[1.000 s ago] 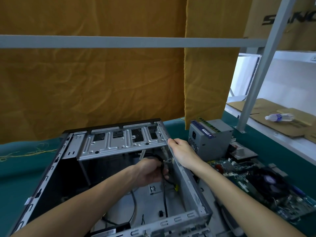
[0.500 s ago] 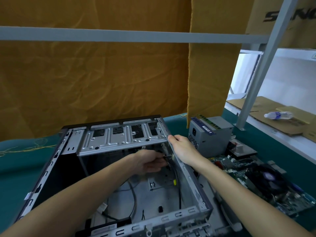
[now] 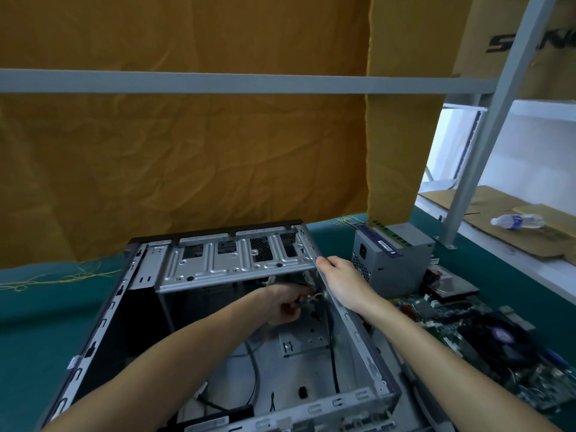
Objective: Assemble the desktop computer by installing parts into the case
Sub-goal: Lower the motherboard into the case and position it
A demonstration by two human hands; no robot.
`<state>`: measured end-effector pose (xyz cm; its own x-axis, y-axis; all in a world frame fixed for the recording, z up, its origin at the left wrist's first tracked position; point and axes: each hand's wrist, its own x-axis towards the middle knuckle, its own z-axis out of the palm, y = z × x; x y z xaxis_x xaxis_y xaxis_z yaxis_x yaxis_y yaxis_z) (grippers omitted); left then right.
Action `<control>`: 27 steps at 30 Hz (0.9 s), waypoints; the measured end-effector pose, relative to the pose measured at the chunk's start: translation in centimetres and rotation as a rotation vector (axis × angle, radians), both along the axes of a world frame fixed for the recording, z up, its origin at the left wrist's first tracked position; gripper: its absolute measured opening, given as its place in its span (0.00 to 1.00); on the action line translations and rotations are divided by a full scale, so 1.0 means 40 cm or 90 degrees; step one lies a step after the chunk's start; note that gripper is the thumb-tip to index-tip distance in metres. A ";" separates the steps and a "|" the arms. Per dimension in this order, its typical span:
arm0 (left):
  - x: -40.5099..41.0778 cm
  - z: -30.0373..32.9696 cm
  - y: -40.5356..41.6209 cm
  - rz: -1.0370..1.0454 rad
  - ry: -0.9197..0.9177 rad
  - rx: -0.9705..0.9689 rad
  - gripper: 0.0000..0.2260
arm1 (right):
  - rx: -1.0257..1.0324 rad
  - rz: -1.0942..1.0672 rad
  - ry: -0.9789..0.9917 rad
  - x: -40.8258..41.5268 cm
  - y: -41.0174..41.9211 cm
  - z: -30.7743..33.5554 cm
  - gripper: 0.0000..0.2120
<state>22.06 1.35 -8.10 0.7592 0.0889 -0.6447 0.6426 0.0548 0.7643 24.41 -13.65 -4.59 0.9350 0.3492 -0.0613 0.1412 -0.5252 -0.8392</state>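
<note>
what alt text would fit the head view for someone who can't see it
A person's left hand holds cable connectors inside an open computer case, while the right hand grips its side rim. A power supply and motherboard lie to the right on a green table.

Your open grey case (image 3: 218, 322) lies on its side near the green table's (image 3: 37, 332) front edge. The grey power supply (image 3: 391, 260) stands toward the back-right, the motherboard (image 3: 486, 344) flat along the right edge.
</note>
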 end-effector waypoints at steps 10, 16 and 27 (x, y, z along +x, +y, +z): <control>-0.141 0.005 0.128 -0.200 -0.187 0.550 0.08 | -0.049 -0.016 -0.065 -0.016 0.001 0.015 0.19; -0.168 -0.010 0.132 -0.293 -0.149 0.596 0.10 | -0.067 -0.033 -0.089 -0.030 0.000 0.018 0.20; -0.119 0.021 -0.060 -0.375 -0.265 0.489 0.14 | -0.068 -0.045 -0.087 -0.036 0.003 0.026 0.19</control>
